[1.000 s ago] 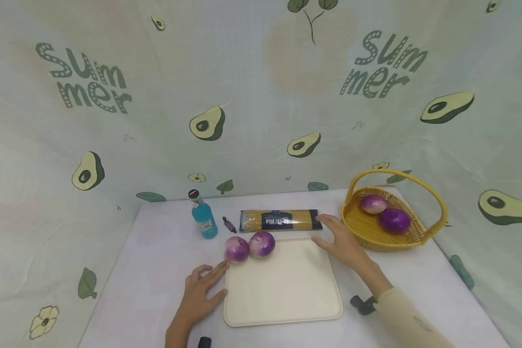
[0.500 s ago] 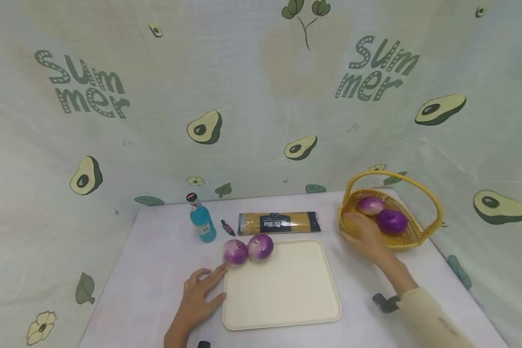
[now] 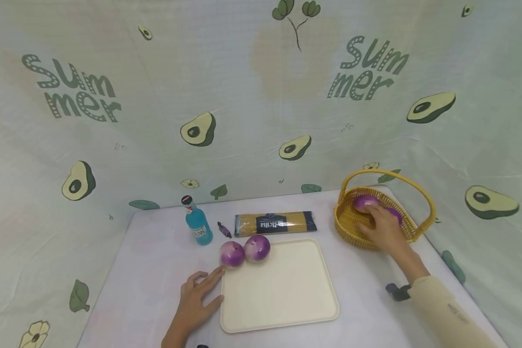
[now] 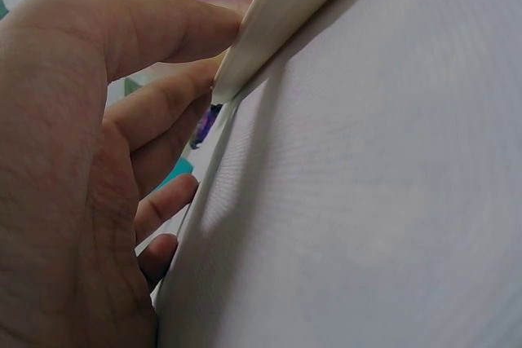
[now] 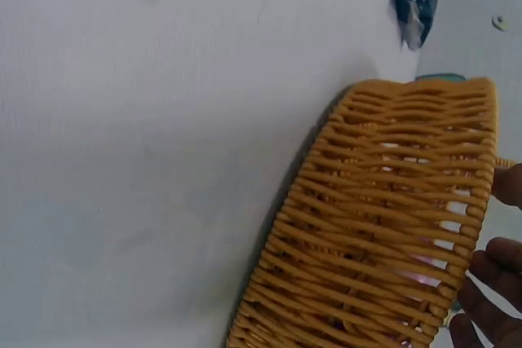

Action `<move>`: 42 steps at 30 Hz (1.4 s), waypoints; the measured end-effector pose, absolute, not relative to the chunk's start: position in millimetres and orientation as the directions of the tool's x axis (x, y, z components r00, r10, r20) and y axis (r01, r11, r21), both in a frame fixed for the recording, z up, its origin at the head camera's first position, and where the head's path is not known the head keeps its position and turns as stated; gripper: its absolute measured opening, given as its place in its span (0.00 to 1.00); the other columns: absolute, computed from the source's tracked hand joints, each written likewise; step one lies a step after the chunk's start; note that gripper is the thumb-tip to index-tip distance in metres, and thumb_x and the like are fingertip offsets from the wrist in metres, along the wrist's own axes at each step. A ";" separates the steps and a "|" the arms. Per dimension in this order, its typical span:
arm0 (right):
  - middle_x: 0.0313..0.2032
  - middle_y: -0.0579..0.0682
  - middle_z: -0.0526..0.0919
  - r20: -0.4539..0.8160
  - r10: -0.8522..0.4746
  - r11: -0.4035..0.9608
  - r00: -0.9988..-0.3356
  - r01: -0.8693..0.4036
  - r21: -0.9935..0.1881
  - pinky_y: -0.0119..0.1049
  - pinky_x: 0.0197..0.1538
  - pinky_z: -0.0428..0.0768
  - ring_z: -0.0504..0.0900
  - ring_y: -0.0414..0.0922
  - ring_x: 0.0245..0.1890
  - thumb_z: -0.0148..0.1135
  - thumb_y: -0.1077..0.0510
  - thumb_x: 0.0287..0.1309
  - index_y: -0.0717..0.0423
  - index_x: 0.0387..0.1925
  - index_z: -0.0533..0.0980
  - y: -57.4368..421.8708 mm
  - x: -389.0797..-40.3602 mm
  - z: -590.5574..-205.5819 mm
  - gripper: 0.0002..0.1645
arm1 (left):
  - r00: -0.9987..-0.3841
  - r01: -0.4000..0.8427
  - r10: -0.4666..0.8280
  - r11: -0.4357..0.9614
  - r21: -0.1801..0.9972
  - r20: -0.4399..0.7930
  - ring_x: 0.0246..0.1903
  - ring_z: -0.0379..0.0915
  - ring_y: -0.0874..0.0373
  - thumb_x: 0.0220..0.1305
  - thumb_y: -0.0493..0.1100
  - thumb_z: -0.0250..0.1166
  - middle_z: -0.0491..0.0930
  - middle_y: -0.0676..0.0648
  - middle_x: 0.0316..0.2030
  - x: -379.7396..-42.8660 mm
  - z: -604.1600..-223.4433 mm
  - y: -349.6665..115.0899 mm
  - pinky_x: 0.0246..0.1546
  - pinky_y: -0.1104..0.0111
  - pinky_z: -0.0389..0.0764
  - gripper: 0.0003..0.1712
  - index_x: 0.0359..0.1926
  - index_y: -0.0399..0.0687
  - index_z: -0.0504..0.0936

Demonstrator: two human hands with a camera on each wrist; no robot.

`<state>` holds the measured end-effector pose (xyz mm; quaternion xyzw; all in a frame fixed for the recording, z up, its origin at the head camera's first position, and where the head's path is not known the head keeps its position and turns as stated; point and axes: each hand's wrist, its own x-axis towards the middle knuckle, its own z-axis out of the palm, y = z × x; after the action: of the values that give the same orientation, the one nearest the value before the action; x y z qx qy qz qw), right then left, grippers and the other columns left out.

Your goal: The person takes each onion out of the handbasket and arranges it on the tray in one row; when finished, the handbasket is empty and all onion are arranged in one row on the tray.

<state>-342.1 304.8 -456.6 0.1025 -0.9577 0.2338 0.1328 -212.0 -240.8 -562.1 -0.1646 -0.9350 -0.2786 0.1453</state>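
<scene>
My left hand [image 3: 195,302] rests at the left edge of a cream tray [image 3: 278,295], its fingertips and thumb touching the rim. In the left wrist view, the fingers [image 4: 175,34] lie against the tray's side [image 4: 265,26]. Two purple-and-white onions [image 3: 232,254] sit side by side at the tray's back left corner. My right hand [image 3: 387,232] reaches into a yellow wicker basket [image 3: 345,229], fingertips at the nearer-to-left onion [image 3: 365,200], thumb spread apart from it. A darker purple onion [image 3: 394,214] is partly hidden behind this hand. The right wrist view shows fingers [image 5: 493,279] above the basket's rim.
Behind the tray lies a pack of spaghetti [image 3: 274,224]. To its left are a small purple wrapped candy [image 3: 224,229] and a blue bottle [image 3: 198,225]. The basket's tall handle [image 3: 424,193] arches over its opening. A printed cloth [image 3: 243,96] hangs behind the table.
My right hand has moved right from beside the spaghetti pack, over the basket's rim to the onions inside. The left hand stays at the tray's edge. The head view has shifted slightly.
</scene>
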 end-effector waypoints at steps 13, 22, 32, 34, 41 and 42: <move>0.62 0.76 0.66 0.266 -0.073 0.929 -0.961 -0.162 -0.331 0.72 0.61 0.55 0.63 0.72 0.62 0.71 0.56 0.56 0.75 0.62 0.67 325.8 -357.5 -455.1 0.39 | -0.899 0.395 0.228 0.791 0.466 0.375 0.61 0.62 0.49 0.57 0.53 0.71 0.72 0.57 0.67 -213.0 -564.4 -240.9 0.53 0.47 0.56 0.37 0.68 0.61 0.75; 0.62 0.76 0.65 0.237 -0.043 0.933 -0.970 -0.124 -0.337 0.72 0.58 0.54 0.61 0.74 0.61 0.71 0.56 0.57 0.74 0.63 0.66 334.0 -361.2 -463.3 0.40 | -0.908 0.382 0.225 0.791 0.478 0.352 0.62 0.61 0.49 0.57 0.53 0.71 0.71 0.59 0.68 -211.5 -564.0 -241.2 0.54 0.48 0.56 0.37 0.69 0.63 0.74; 0.64 0.78 0.60 0.203 -0.011 0.940 -0.979 -0.079 -0.331 0.72 0.57 0.52 0.59 0.77 0.60 0.71 0.54 0.56 0.75 0.67 0.61 341.5 -362.8 -466.5 0.47 | -0.921 0.357 0.212 0.798 0.486 0.327 0.63 0.61 0.49 0.57 0.54 0.71 0.70 0.60 0.68 -211.4 -561.4 -240.8 0.54 0.49 0.56 0.37 0.69 0.64 0.74; 0.64 0.78 0.60 0.192 -0.004 0.939 -0.981 -0.070 -0.336 0.73 0.57 0.51 0.58 0.77 0.60 0.71 0.53 0.57 0.77 0.67 0.60 343.3 -362.8 -467.7 0.47 | -0.926 0.348 0.210 0.797 0.494 0.314 0.63 0.61 0.49 0.56 0.54 0.71 0.69 0.61 0.69 -211.3 -560.0 -240.8 0.55 0.48 0.55 0.38 0.69 0.65 0.73; 0.63 0.80 0.58 0.157 0.019 0.943 -0.987 -0.035 -0.332 0.73 0.58 0.49 0.55 0.78 0.60 0.71 0.50 0.57 0.79 0.66 0.58 347.6 -363.6 -468.1 0.50 | -0.938 0.322 0.197 0.797 0.511 0.285 0.63 0.60 0.49 0.56 0.54 0.71 0.69 0.61 0.69 -211.3 -557.9 -239.4 0.57 0.47 0.54 0.38 0.70 0.66 0.73; 0.63 0.81 0.58 0.155 0.023 0.944 -0.988 -0.029 -0.330 0.73 0.58 0.49 0.55 0.78 0.60 0.71 0.50 0.57 0.80 0.66 0.58 347.8 -363.5 -467.9 0.50 | -0.939 0.320 0.195 0.797 0.513 0.283 0.63 0.60 0.49 0.56 0.53 0.71 0.69 0.61 0.68 -211.3 -558.2 -239.4 0.57 0.47 0.54 0.38 0.70 0.67 0.73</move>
<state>-363.5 347.8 -467.9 0.0015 -0.9827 0.1680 0.0785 -211.3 -239.4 -558.2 -0.1368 -0.9416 -0.2880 0.1086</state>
